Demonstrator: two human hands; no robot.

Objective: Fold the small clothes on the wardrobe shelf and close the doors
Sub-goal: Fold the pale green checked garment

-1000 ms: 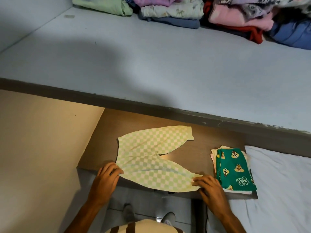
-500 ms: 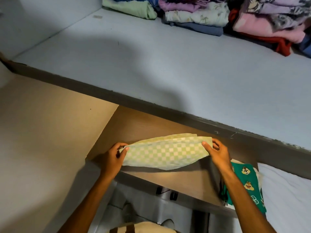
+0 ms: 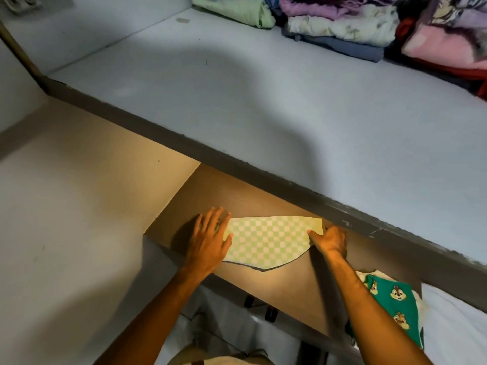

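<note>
Small green-and-white checked pants (image 3: 266,242) lie folded in half, leg on leg, flat on the brown lower shelf (image 3: 208,191). My left hand (image 3: 209,242) rests palm down with fingers spread on the garment's left end. At the right end, my right hand (image 3: 330,241) presses on the cloth's edge with its fingers down. A folded green piece with chipmunk prints (image 3: 392,306) sits on a small stack at the right of the same shelf, partly behind my right forearm.
Above is a wide grey shelf (image 3: 263,109) with piles of folded clothes (image 3: 342,25) along its back right. A beige wardrobe panel (image 3: 79,206) stands at the left. White cloth (image 3: 453,327) lies at the far right. Floor shows below the shelf edge.
The pants lay spread open, then both hands lifted one leg over the other. Now the folded pants lie flat farther back on the shelf, with both hands pressing on them.
</note>
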